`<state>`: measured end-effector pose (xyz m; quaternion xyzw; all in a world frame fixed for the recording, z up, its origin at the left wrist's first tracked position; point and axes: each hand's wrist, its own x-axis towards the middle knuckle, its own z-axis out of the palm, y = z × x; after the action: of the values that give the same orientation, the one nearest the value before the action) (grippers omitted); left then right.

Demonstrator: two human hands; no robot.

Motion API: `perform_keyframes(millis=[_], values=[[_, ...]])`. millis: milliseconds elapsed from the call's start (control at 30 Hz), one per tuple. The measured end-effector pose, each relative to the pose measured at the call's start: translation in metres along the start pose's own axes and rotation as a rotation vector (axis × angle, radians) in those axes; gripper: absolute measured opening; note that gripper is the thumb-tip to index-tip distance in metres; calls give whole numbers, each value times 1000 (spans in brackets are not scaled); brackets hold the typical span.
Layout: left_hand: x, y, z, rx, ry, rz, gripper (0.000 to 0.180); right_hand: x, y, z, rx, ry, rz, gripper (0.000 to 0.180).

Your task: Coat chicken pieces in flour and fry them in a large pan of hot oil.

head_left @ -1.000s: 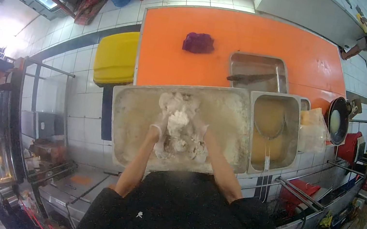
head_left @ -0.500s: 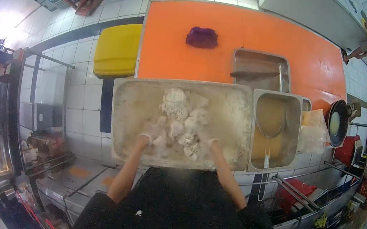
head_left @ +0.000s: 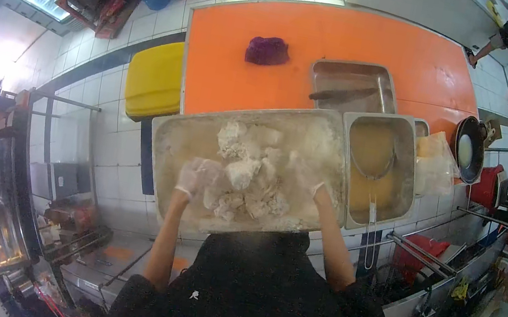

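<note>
The pieces (head_left: 242,173) lie heaped in the middle of the long metal tray (head_left: 182,139), reaching toward its near wall; they are lumpy, rounded and uneven, coated white to pale cream, with a rough, crumbly skin on some and a smoother, powdery face on others; one near the centre of the heap shows brightest, while those toward the near wall look more knobbly and shade into grey-beige; several touch or overlap, so that their number is hard to tell; pale flour (head_left: 322,140) dusts the tray around them, thicker toward the far right corner, thinner and browner at the left.

Both hands wear thin, see-through gloves; the left hand (head_left: 199,176) is just left of the heap, its fingers loosely bent; the right hand (head_left: 306,172) is on the heap's right side, its fingers blurred and pointing inward; whether either holds a piece I cannot tell.

The tray sits along the near side of the orange bench (head_left: 370,40); just right of it stands a deep pan (head_left: 409,179) of cloudy tan liquid, with a strainer (head_left: 372,210) in it; farther back on the bench lie a purple cloth (head_left: 267,51) and a shallow pan (head_left: 346,78).
</note>
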<state>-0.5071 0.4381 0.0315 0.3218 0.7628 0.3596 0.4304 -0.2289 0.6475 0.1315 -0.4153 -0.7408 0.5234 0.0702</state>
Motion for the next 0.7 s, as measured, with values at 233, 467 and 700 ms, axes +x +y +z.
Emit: perform_keyframes(millis=[233, 467, 700], values=[[-10, 21, 21, 170, 116, -41, 35, -17, 23, 29, -526, -256, 294, 36], [-17, 79, 51, -285, 268, 45, 44, 28, 12, 100, 134, -226, 74, 37], [-30, -26, -20, 199, 179, 108, 52, 25, 56, 48, -9, 21, -621, 37]])
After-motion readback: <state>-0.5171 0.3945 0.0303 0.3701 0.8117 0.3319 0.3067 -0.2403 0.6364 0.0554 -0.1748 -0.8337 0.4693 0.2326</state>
